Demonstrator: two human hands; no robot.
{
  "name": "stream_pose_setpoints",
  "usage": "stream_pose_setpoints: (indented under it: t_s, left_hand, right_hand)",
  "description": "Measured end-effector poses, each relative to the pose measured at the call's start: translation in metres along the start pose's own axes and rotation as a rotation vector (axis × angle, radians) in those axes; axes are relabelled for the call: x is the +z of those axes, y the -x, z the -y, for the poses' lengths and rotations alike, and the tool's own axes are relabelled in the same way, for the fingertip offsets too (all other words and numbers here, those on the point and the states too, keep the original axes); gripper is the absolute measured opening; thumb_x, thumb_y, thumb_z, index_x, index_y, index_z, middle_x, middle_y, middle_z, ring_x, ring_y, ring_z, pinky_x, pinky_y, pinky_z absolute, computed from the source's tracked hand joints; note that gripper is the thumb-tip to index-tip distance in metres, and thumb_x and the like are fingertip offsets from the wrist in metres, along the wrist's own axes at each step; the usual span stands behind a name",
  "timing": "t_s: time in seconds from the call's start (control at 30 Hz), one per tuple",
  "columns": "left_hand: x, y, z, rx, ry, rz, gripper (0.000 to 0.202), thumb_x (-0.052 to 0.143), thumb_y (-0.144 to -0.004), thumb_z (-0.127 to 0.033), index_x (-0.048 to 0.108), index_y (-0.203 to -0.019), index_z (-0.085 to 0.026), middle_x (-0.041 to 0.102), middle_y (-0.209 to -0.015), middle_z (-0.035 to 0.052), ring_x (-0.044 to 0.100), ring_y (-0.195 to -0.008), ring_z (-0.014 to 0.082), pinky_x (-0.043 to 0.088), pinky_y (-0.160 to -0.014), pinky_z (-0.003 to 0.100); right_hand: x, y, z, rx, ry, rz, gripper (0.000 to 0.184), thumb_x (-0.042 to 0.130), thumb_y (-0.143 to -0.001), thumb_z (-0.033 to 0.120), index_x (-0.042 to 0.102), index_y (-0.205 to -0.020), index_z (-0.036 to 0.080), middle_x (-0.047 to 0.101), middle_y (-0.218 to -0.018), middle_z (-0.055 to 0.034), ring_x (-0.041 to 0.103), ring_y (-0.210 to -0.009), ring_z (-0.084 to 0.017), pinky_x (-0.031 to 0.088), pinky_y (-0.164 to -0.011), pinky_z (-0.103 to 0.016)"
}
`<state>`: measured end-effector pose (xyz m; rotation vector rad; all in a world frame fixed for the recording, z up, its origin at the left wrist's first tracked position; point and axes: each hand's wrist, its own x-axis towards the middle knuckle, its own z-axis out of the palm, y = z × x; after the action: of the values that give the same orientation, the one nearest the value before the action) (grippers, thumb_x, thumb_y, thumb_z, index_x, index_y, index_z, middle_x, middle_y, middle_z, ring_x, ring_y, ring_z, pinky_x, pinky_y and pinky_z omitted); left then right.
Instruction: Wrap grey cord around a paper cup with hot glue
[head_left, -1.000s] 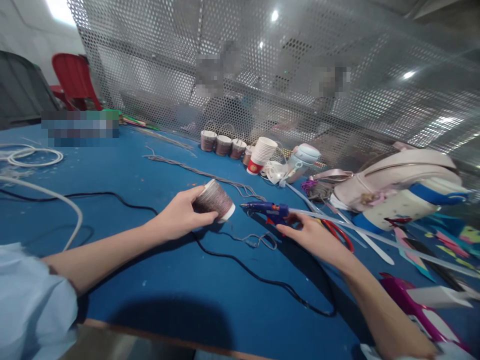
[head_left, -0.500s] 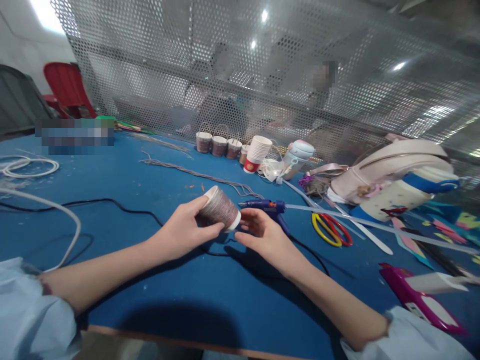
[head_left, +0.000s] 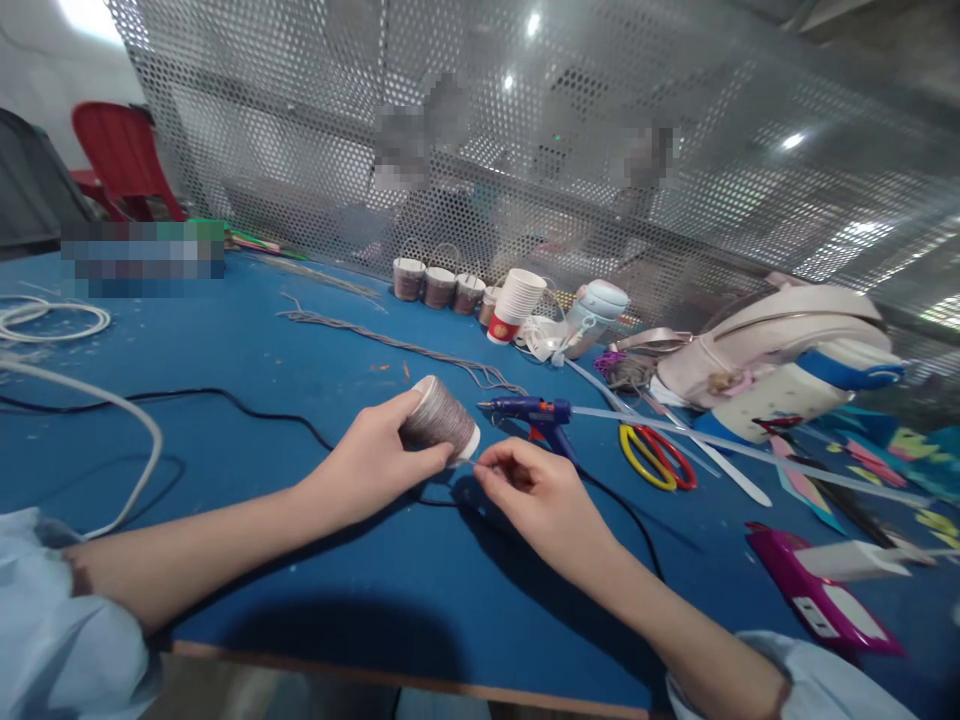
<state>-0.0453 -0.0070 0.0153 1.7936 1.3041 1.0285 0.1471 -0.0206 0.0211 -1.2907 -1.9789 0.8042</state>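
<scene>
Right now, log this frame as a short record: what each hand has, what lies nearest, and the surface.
left hand: grips a yarn-wrapped cup, tilted on its side, rim toward the right
right hand: fingers pinched at the cup's rim; a strand there is too thin to confirm
glue gun: lies on the table just beyond the right hand, untouched
scissors: red and yellow handles, right of the glue gun
black cable: runs under both hands
wrapped cups: row at the mesh screen
table: blue
</scene>
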Motion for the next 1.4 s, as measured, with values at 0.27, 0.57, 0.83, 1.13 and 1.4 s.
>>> stream_pose_setpoints:
  t_s: [0.27, 0.57, 0.83, 1.13, 1.4]
  left_hand:
    - [0.002, -0.001, -0.003, -0.087, 0.150, 0.122, 0.014, 0.064, -0.070, -0.023, 0.064, -0.083, -0.017, 0.067, -0.074, -0.0015, 0.061, -0.069, 0.0161, 0.047, -0.061, 0.024]
    - [0.004, 0.002, -0.004, -0.164, 0.184, 0.180, 0.016, 0.063, -0.070, -0.024, 0.062, -0.084, -0.016, 0.061, -0.064, -0.0036, 0.053, -0.054, 0.0115, 0.042, -0.050, 0.023]
    - [0.003, 0.003, -0.004, -0.145, 0.183, 0.195, 0.022, 0.063, -0.071, -0.029, 0.063, -0.088, -0.015, 0.067, -0.075, 0.0009, 0.061, -0.067, 0.0170, 0.048, -0.059, 0.027]
    - [0.004, 0.005, -0.004, -0.085, 0.187, 0.201, 0.018, 0.064, -0.072, -0.027, 0.063, -0.087, -0.016, 0.069, -0.078, 0.0009, 0.062, -0.072, 0.0175, 0.049, -0.062, 0.026]
    - [0.002, 0.005, -0.004, -0.052, 0.091, 0.190, 0.012, 0.064, -0.073, -0.027, 0.059, -0.078, -0.017, 0.060, -0.066, -0.0032, 0.054, -0.061, 0.0123, 0.042, -0.054, 0.022]
  right_hand:
    - [-0.003, 0.007, -0.005, -0.392, 0.246, -0.129, 0.013, 0.053, -0.090, 0.017, 0.065, -0.084, 0.018, 0.052, -0.067, 0.0003, 0.049, -0.058, -0.011, 0.039, -0.056, -0.025]
    - [-0.002, 0.005, -0.006, -0.409, 0.237, -0.169, 0.012, 0.055, -0.090, 0.017, 0.065, -0.082, 0.018, 0.051, -0.064, 0.0008, 0.048, -0.057, -0.011, 0.040, -0.055, -0.025]
    - [-0.004, 0.006, -0.010, -0.370, 0.202, -0.164, 0.011, 0.056, -0.090, 0.019, 0.065, -0.084, 0.019, 0.057, -0.068, -0.0006, 0.052, -0.060, -0.012, 0.043, -0.058, -0.025]
    - [-0.007, 0.008, -0.015, -0.370, 0.215, -0.138, 0.011, 0.056, -0.090, 0.017, 0.066, -0.085, 0.019, 0.061, -0.073, -0.0022, 0.055, -0.065, -0.013, 0.044, -0.060, -0.026]
    - [-0.009, 0.007, -0.014, -0.400, 0.224, -0.152, 0.013, 0.054, -0.091, 0.017, 0.065, -0.084, 0.019, 0.060, -0.073, -0.0025, 0.055, -0.066, -0.014, 0.044, -0.061, -0.027]
